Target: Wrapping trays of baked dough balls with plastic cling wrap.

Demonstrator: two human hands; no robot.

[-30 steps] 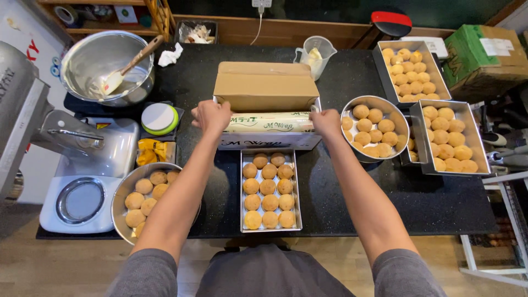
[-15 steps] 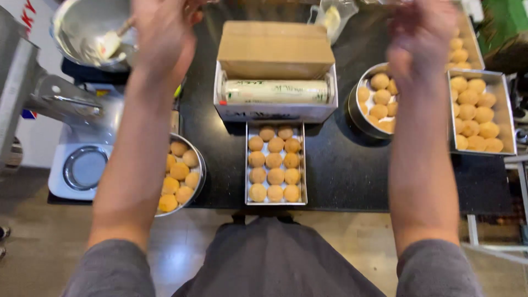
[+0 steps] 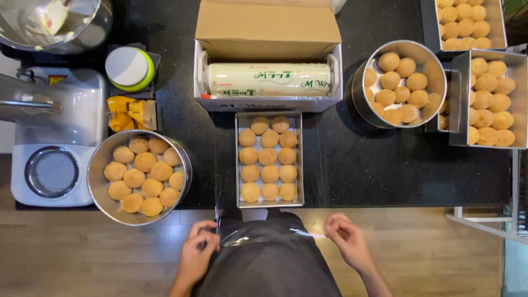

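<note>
Down below the counter edge, the left hand (image 3: pixel 199 247) and right hand (image 3: pixel 345 242) each pinch a corner of a clear sheet of cling film (image 3: pixel 258 237), pulled taut between them, its long axis running hand to hand. Just ahead of both hands, midway between them, sits the rectangular tin of dough balls (image 3: pixel 269 159) on the black counter (image 3: pixel 341 170). Beyond it stands the open wrap dispenser box (image 3: pixel 268 82). Both forearms are drawn back near the waist, wrists bent inward. A round pan of dough balls (image 3: pixel 140 176) lies ahead of the left hand.
</note>
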